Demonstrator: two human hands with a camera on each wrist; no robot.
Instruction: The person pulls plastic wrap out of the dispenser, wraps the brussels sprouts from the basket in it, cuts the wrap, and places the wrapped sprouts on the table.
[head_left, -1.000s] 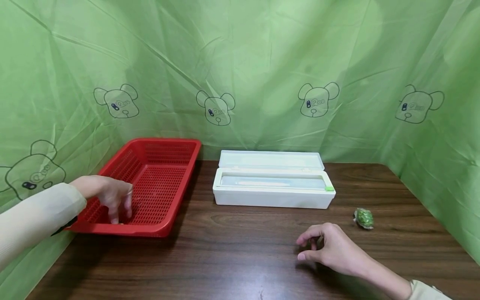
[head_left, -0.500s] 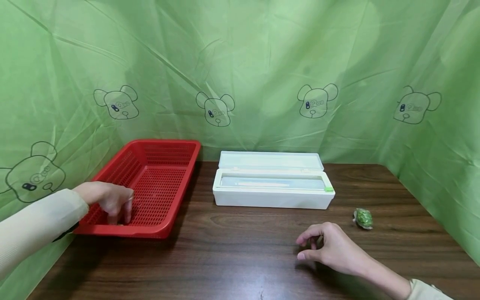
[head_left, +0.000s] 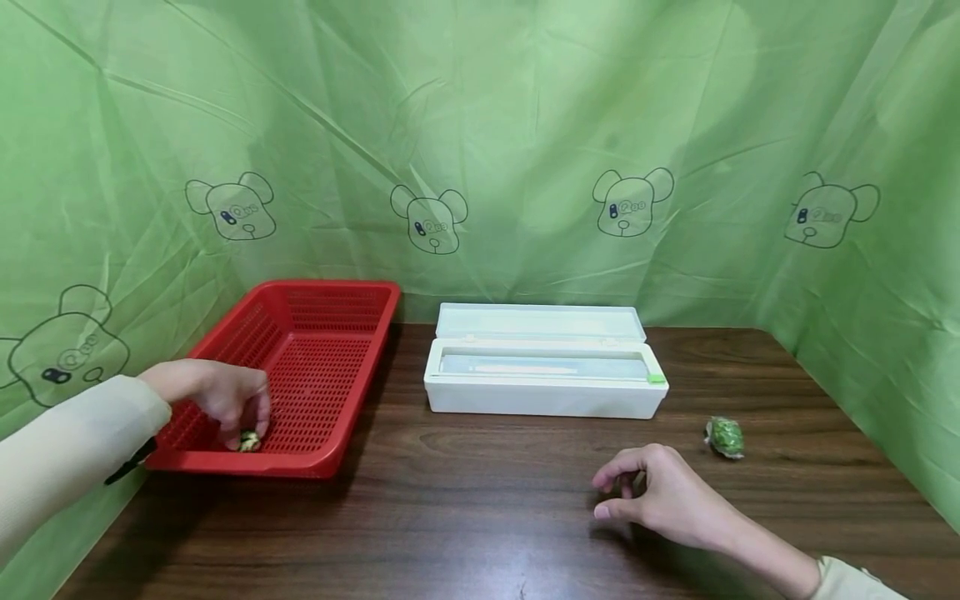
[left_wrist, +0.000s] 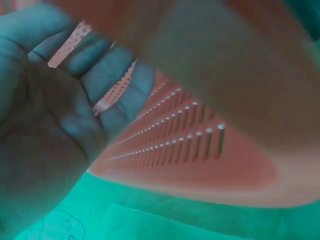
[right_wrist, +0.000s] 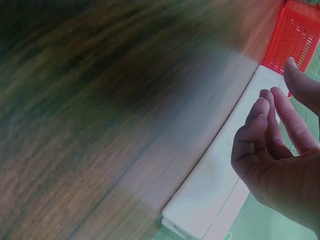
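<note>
At the near left corner inside the red perforated basket [head_left: 318, 463], my left hand [head_left: 225, 398] reaches down and pinches a small green and pale-yellow lump [head_left: 250, 442] in its fingertips. Its kind is too small to make out. The left wrist view shows the palm and the slotted basket wall [left_wrist: 185, 145], but not the lump. My right hand [head_left: 667, 504] hovers low over the table with fingers loosely bent and nothing in them. Beyond it, to the right, lies a small green bundle in clear wrap [head_left: 725, 437].
A long white box [head_left: 543, 398] stands at the back middle, its translucent lid [head_left: 540, 322] tipped back and a light-green slider [head_left: 656, 378] at its right end. Green cloth [head_left: 510, 150] with bear drawings walls in the dark wooden table [head_left: 465, 517].
My left hand has closed its fingertips on the lump and lifted slightly, so the lump now shows below the fingers. The right hand has stayed in place.
</note>
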